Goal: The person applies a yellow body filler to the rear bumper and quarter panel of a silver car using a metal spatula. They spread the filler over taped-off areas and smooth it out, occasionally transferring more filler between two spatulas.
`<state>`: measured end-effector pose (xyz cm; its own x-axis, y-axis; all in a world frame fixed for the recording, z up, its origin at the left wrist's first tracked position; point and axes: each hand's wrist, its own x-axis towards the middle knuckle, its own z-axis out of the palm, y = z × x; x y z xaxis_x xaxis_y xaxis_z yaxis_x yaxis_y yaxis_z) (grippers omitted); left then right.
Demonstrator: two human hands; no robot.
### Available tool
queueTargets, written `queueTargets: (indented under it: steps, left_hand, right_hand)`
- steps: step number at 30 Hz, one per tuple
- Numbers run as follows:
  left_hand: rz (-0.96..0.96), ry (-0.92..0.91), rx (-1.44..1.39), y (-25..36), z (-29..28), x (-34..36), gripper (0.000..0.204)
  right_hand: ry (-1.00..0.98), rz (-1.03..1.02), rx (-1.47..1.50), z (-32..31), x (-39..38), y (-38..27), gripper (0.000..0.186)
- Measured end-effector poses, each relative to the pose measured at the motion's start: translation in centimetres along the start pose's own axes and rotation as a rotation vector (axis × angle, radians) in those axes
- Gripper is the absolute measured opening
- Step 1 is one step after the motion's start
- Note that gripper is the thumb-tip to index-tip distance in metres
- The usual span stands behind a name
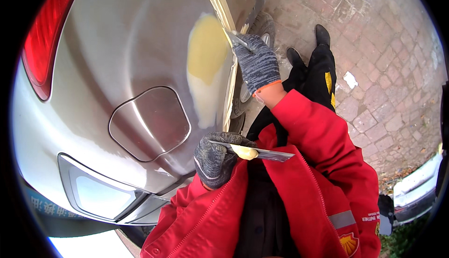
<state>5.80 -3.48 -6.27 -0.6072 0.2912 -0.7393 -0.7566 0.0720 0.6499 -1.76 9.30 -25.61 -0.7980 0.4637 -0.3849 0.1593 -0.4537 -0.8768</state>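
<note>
My left hand (215, 159), in a dark grey knit glove, grips a flat metal plate (276, 155) bearing a lump of pale yellow putty (244, 151). Higher up, my right hand (258, 61), in a mottled grey glove with an orange cuff, is closed on a small metal scraper (238, 40). The scraper is at the edge of masking tape (218, 0) along a silver car's wheel arch. Beside it, a yellow putty patch (206, 47) covers part of the car panel (117, 33), with a paler area below.
The car's fuel flap (149, 117), red tail lamp (47, 43) and side window (98, 190) are to the left. Its wheel (267, 29) shows behind my right hand. My dark-booted feet stand on brick paving (383, 71) with a white scrap (350, 79). Another vehicle (416, 183) is at lower right.
</note>
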Motion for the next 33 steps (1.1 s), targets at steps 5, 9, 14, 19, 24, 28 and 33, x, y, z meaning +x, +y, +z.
queueTargets:
  steps: [5, 9, 14, 19, 24, 28, 33]
  left_hand:
    - [-0.038, 0.036, 0.005, 1.3, 1.2, 0.2, 0.077]
    - [0.014, 0.050, 0.061, 1.2, 1.8, 0.0, 0.075]
    - [0.032, 0.125, 0.276, 3.2, 5.1, 0.3, 0.072]
    - [0.012, 0.072, 0.248, 2.8, 5.3, 0.7, 0.071]
    - [0.018, 0.084, 0.215, 1.6, 5.1, 1.0, 0.072]
    - [0.011, 0.125, 0.237, 1.7, 4.3, 0.5, 0.069]
    - [0.031, 0.152, 0.238, 1.5, 4.2, 0.9, 0.067]
  right_hand:
    - [-0.012, -0.259, -0.240, 1.6, -3.2, -2.3, 0.034]
    - [-0.229, -0.266, -0.104, 1.0, -6.7, -2.4, 0.034]
    - [-0.080, 0.322, 0.437, -2.2, -5.4, -0.4, 0.028]
    - [0.015, 0.500, 0.479, -2.5, -3.5, -0.2, 0.029]
    - [0.056, 0.409, 0.481, -1.5, -2.6, 0.3, 0.026]
    - [0.049, 0.476, 0.475, -1.3, -3.1, 0.4, 0.025]
    - [0.025, 0.536, 0.519, -1.3, -3.2, 0.5, 0.027]
